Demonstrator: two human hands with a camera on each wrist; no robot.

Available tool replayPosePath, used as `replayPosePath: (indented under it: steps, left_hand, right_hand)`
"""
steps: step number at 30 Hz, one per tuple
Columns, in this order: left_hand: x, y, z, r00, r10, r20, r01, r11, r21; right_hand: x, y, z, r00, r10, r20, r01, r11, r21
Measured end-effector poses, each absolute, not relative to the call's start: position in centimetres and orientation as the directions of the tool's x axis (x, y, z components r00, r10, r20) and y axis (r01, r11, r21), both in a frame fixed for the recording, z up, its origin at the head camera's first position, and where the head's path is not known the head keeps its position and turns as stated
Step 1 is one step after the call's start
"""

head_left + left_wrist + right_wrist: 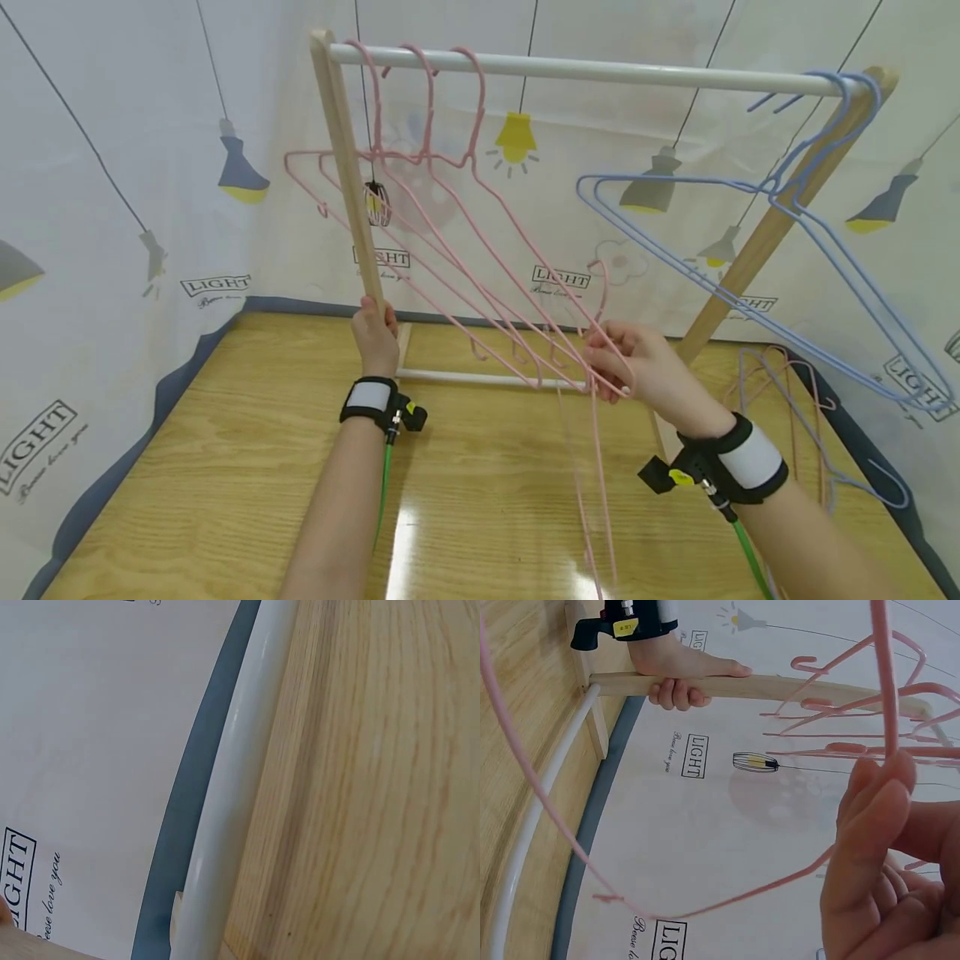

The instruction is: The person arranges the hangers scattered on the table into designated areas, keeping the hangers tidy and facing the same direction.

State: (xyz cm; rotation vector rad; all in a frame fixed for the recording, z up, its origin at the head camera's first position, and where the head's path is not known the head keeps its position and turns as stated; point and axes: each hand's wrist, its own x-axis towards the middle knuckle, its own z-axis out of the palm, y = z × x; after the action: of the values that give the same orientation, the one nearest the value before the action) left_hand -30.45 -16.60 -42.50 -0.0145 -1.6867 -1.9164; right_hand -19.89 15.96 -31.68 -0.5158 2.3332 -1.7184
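Observation:
My left hand (377,342) grips the left wooden post (347,158) of a clothes rack low down, above its foot. In my right hand (637,362) a pink hanger (885,675) is pinched between thumb and fingers, its hook rising above the hand and its body hanging down toward the table. Three pink hangers (477,117) hang near the left end of the white top rail (585,70); their lower right corners overlap my right fingers in the head view. At the right end hang two blue hangers (813,158). The left wrist view shows a white bar (232,772) but little of the hand.
Loose pink and blue hangers (825,454) lie on the wooden table (247,450) at the right, beside the right post (750,258). A lower white crossbar (480,379) joins the rack's feet. Behind stands a backdrop (277,225) printed with lamps.

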Motion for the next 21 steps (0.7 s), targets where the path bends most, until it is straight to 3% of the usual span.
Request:
replayPosePath:
  steps: [7, 14, 21]
  left_hand:
    - [-31.6, -16.7, -43.6, -0.838, -0.428, 0.338, 0.392, -0.042, 0.919]
    - [-32.0, -16.7, -43.8, -0.819, -0.457, 0.346, 0.397, -0.017, 0.918]
    - [-31.8, -16.8, -43.8, -0.818, -0.459, 0.347, 0.396, -0.011, 0.918]
  right_hand:
    - [-21.6, 15.8, -29.1, -0.899, -0.427, 0.097, -0.281, 0.394, -0.875]
    - [-23.8, 15.0, -24.8, -0.845, -0.421, 0.328, -0.52, 0.508, -0.687]
    - [-25.1, 13.7, -20.9, -0.762, -0.413, 0.499, -0.643, 0.578, -0.503]
